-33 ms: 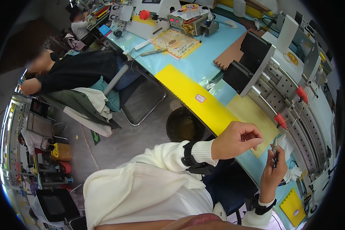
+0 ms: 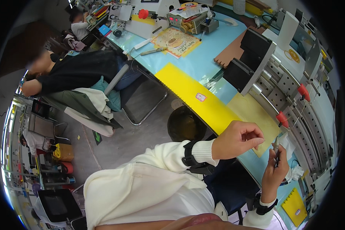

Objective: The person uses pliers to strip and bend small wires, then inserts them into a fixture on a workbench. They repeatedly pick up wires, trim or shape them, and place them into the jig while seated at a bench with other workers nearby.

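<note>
My left hand (image 2: 239,140) is above the yellow sheet at the table's front edge, its fingers curled and thumb drawn in toward the forefinger. Whatever it may hold there is too small to make out. Lower right, my right hand (image 2: 276,166) is closed around a slim pen-like tool (image 2: 276,148) with a narrow metallic tip pointing up and away from me. The two hands are apart. Beneath and left of them lies the long yellow sheet (image 2: 203,103) with a small pink-edged label. White crumpled tissue (image 2: 286,145) lies just past the tool's tip.
A metal machine with rods and red-tipped levers (image 2: 283,119) stands close on the right. Farther back are a printed card (image 2: 176,42), a knife-like tool (image 2: 153,51) and a box with red display lights (image 2: 186,21). A person in black (image 2: 84,71) sits left; a dark bin (image 2: 186,124) stands below the table.
</note>
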